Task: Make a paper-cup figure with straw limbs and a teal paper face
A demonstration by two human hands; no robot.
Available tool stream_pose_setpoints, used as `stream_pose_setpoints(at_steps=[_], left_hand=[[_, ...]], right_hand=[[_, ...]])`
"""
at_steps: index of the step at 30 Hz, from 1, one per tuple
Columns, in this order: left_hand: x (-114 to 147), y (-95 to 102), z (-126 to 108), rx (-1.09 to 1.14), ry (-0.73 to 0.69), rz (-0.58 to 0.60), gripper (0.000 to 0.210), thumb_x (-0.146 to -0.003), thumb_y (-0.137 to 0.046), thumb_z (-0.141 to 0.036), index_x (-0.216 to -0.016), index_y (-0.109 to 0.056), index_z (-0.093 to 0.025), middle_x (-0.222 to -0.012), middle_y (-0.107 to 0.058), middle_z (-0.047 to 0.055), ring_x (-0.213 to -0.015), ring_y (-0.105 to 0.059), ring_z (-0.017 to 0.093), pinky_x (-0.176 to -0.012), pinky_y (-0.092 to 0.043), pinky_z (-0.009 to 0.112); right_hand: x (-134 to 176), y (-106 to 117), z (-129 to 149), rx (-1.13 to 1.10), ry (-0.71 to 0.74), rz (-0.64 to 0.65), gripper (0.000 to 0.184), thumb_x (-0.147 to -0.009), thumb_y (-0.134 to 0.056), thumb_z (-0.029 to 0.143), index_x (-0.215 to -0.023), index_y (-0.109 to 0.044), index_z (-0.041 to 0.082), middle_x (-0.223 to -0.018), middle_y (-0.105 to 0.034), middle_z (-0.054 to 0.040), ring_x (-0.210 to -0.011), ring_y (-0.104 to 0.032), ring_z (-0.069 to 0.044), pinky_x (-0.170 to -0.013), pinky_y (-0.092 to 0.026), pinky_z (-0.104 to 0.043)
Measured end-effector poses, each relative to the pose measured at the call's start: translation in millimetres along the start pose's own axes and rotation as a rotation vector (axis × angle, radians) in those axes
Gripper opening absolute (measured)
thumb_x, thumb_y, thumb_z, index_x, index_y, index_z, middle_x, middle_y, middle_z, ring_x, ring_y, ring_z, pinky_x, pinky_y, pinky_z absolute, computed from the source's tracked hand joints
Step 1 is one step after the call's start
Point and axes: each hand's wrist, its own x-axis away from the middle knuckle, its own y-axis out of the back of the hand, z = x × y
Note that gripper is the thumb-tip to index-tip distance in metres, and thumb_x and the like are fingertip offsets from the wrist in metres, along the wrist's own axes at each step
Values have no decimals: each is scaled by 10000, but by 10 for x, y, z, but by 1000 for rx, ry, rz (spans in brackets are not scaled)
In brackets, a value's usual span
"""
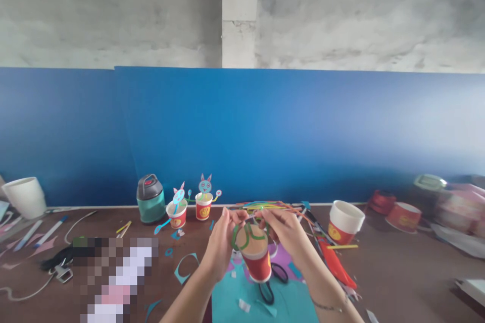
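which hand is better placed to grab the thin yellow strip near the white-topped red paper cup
Right, probably: the right hand is nearer the thin yellow strip, the left hand farther off. Both look occupied.

Shows red, white and tan with a yellow patch on the middle cup [258,267], green on the strand [258,237], turquoise on the sheet [227,305], plain blue on the partition [242,136].
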Motion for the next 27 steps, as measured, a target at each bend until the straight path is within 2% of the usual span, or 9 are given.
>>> stream_pose_setpoints(at_steps=[4, 7, 10, 12, 14, 17, 20, 23, 27], left_hand=[[-7, -10, -34, 160, -56, 71, 340, -787, -609, -478, -682, -577, -156, -1143, -608, 85, -1207, -461, 258, -985, -375, 297], [-13, -16, -68, 206, -67, -4, 340, -773, -617, -452, -634, -579, -144, -1115, -624, 95, -1147, -513, 262, -942, -410, 299], [-32, -19, -87, 231, -35, -118, 394, -704, -672, -537, -711, -630, -145, -981, -666, 89, -998, -593, 249, -855, -457, 303], [-47, -15, -79, 195, -12, -134, 451, -667, -704, -562, -819, -655, -140, -914, -676, 84, -918, -615, 234, -798, -470, 293], [-55, -11, -59, 146, 12, -111, 453, -687, -702, -544, -864, -650, -130, -906, -675, 87, -882, -620, 221, -758, -470, 280], [-38, -24, -37, 127, 44, -117, 363, -703, -722, -472, -806, -612, -142, -868, -667, 62, -812, -623, 188, -697, -460, 253], [5, -58, -52, 99, 87, -115, 317, -662, -775, -375, -747, -570, -148, -821, -648, 28, -738, -612, 151, -643, -445, 228], [46, -97, -92, 63, 123, -95, 323, -622, -794, -339, -764, -577, -145, -892, -644, 33, -731, -608, 149, -638, -456, 241], [64, -126, -126, 26, 118, -52, 328, -605, -779, -350, -745, -569, -140, -912, -634, 53, -697, -599, 155, -638, -460, 260]], right_hand=[[-10, 1, -11, -108, -61, -50, 529, -674, -630, 630, -815, -675, 122, -570, -586, -6, -410, -443, -71, -378, -314, -196], [-3, 7, 9, -204, -100, -110, 513, -633, -679, 620, -798, -666, 134, -588, -591, 0, -415, -456, -67, -364, -314, -182], [20, 17, 67, -336, -98, -161, 452, -630, -713, 571, -762, -658, 142, -600, -581, 13, -430, -450, -54, -370, -316, -170], [34, 20, 106, -398, -88, -185, 427, -627, -726, 548, -752, -656, 146, -609, -580, 17, -434, -444, -50, -385, -335, -174], [40, 18, 125, -411, -82, -186, 416, -629, -729, 538, -757, -659, 149, -626, -588, 13, -447, -451, -54, -406, -354, -181], [33, 3, 110, -337, -91, -146, 430, -629, -716, 558, -748, -668, 148, -611, -575, 8, -464, -453, -68, -421, -347, -194], [27, -23, 79, -190, -95, -61, 416, -638, -694, 552, -693, -675, 140, -569, -539, 8, -456, -385, -66, -422, -277, -211], [45, -55, 78, -40, -31, 28, 334, -669, -647, 464, -571, -641, 145, -509, -460, 19, -490, -335, -80, -460, -231, -239], [92, -100, 106, 96, 1, 51, 238, -659, -546, 309, -468, -515, 171, -451, -337, 49, -478, -274, -79, -474, -197, -257]])
